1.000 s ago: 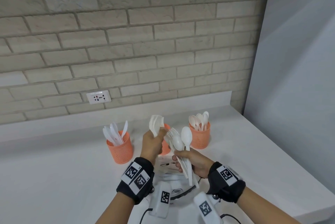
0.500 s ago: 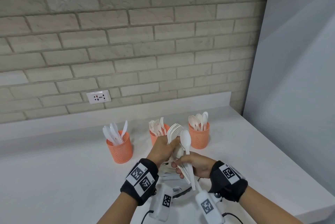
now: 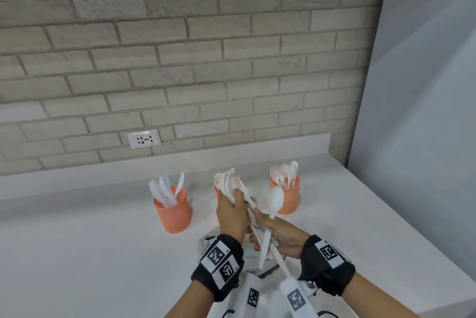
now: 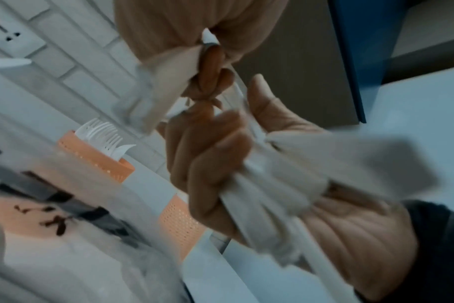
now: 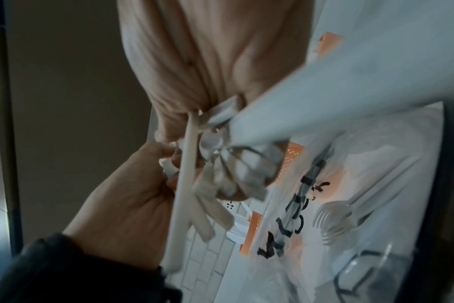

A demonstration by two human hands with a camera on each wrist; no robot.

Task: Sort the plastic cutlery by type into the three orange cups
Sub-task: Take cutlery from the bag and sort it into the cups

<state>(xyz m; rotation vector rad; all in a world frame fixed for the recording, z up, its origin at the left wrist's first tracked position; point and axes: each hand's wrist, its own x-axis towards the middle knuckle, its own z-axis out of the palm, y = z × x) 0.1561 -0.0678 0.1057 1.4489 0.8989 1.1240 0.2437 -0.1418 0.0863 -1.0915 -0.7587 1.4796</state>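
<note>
Three orange mesh cups stand in a row on the white counter: the left cup (image 3: 172, 214) holds knives, the middle cup (image 4: 96, 157) holds forks and is mostly hidden behind my left hand in the head view, and the right cup (image 3: 286, 199) holds spoons. My right hand (image 3: 283, 237) grips a fanned bundle of white cutlery by the handles, and a spoon (image 3: 275, 200) sticks up from it. My left hand (image 3: 230, 217) pinches forks (image 3: 246, 192) from that bundle, just in front of the middle cup. Both wrist views are blurred.
A clear plastic bag (image 5: 350, 205) with black print and more forks lies on the counter under my hands. A brick wall with a socket (image 3: 143, 138) runs behind the cups. A grey panel (image 3: 425, 111) closes off the right side.
One second ago my left hand held forks up over the middle cup. Those forks now stand in the cup, and the hand has come back to the bundle and taken hold of more forks.
</note>
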